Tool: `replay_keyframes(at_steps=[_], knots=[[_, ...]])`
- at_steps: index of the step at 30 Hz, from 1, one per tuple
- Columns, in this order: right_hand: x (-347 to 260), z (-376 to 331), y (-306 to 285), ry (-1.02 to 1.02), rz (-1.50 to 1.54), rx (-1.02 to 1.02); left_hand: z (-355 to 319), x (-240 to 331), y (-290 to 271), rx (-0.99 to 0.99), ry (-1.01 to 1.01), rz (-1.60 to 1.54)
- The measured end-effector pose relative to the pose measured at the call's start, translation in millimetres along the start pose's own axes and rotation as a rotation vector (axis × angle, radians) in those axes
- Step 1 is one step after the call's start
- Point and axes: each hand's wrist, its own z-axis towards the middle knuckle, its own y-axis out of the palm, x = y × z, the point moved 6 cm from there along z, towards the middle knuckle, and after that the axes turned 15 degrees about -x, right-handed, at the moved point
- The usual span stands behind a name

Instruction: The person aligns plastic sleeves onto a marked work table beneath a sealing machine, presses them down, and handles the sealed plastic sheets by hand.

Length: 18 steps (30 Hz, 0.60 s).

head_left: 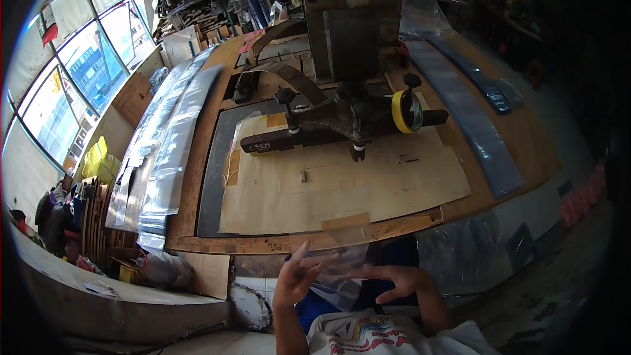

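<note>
Showing between left hand [297, 279] and right hand [402, 279], clear plastic sheet [350, 254], both hands loosely spread, any grip unclear

Plastic sheet [351, 255] smooth, glossy; press bar [322, 136] matt metal; table rim [230, 244] worn wood; shirt [358, 335] matt cloth.
</note>
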Motion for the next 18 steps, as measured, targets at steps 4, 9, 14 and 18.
replay_keyframes(at_steps=[4, 9, 14, 18], knots=[[-32.5, -4.9, -10.5, 0.09, 0.056, 0.273, 21.7, -2.9, 14.0, 0.101, -0.108, 0.03], [-40.9, -7.7, -43.0, 0.093, -0.008, 0.793, 24.7, -10.8, 30.6, 0.051, -0.238, 0.1], [-44.0, -11.1, -44.7, 0.039, -0.013, 1.023, -26.1, -63.7, 42.1, -0.253, -0.357, 0.205], [-32.2, -12.6, -41.6, 0.044, -0.12, 1.12, -51.4, -129.8, 74.1, -0.351, -0.463, 0.211]])
